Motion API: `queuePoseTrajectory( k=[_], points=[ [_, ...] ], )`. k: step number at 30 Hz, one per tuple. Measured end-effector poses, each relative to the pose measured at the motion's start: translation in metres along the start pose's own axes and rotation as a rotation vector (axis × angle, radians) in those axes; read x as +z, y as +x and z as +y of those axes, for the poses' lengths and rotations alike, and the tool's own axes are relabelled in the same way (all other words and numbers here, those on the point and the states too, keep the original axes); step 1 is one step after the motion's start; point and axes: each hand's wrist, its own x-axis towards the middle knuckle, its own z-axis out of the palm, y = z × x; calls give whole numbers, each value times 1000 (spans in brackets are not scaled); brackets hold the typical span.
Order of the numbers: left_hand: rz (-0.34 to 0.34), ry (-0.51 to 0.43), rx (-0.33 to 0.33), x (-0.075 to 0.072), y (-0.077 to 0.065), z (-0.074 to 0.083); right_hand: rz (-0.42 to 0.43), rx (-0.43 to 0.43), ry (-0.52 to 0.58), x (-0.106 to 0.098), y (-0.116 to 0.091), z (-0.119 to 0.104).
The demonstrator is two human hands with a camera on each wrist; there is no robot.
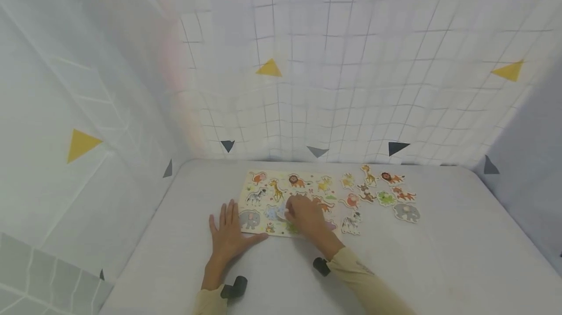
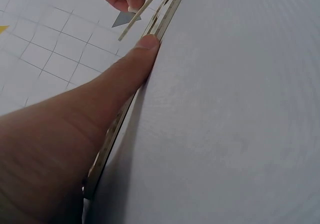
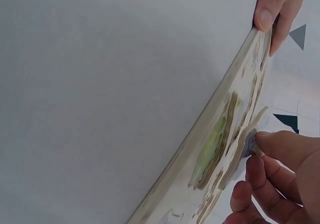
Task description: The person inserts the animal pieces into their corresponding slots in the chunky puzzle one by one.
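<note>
The left hand (image 1: 228, 237), lower centre of the frame, lies with fingers straight and spread; it grips nothing, and its thumb tip rests on the near edge of the puzzle board (image 1: 277, 174), at centre. A puzzle piece (image 3: 239, 160) sits tilted over the board. The right hand (image 1: 307, 215) pinches this piece between thumb and curled fingers. Right of centre, loose animal pieces (image 1: 386, 198) lie on the table (image 1: 421, 266).

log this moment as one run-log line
left hand: touches puzzle board edge | right hand: pinches tilted piece above board | loose animal pieces: right of board
</note>
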Motion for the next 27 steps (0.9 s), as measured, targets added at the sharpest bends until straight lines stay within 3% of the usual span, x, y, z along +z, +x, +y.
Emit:
queuePoseTrajectory(
  k=[13,19,27],
  points=[
    [-9,11,-5,1,0,0,-51,-21,-21,6,10,-13],
    [-17,2,-7,1,0,0,-102,12,-39,10,12,-18],
    [-11,0,-6,-1,0,0,-80,-15,-42,17,11,-19]
  ],
)
